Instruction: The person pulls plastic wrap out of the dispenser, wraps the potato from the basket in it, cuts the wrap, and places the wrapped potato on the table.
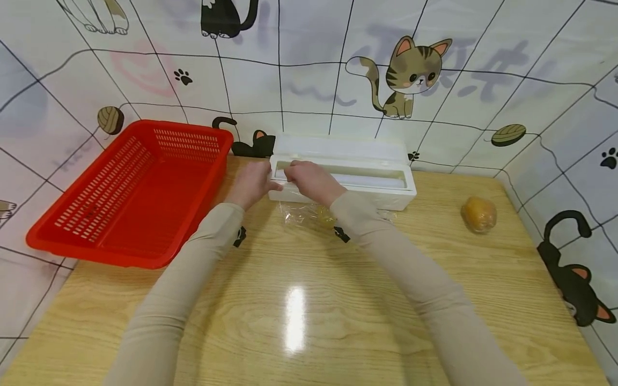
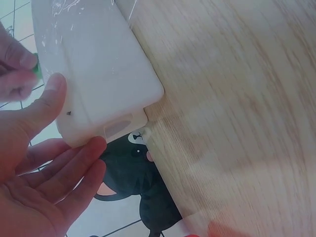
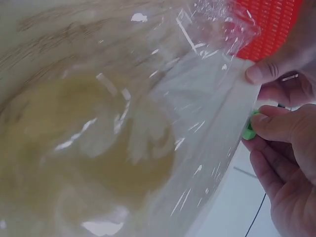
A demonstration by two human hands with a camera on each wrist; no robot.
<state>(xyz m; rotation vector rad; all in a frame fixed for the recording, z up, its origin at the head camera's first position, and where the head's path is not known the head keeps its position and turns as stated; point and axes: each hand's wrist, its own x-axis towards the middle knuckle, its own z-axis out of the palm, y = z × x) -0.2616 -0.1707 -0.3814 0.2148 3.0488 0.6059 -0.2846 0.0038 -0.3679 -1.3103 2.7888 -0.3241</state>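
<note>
A white cling film dispenser box stands at the back of the table, its lid raised and a white roll inside. My left hand grips the box's left end, thumb on the front face and fingers round the corner, as the left wrist view shows. Close beside it, my right hand pinches a small green slider at the box's edge. Clear film hangs from the front onto the table. Through it, the right wrist view shows a blurred yellow-brown round thing, mostly hidden by my right arm in the head view.
A red plastic basket sits to the left of the box. Toward the right edge of the wooden table lies an orange-yellow round item wrapped in film. A cat-patterned covering rises behind the box and along the sides.
</note>
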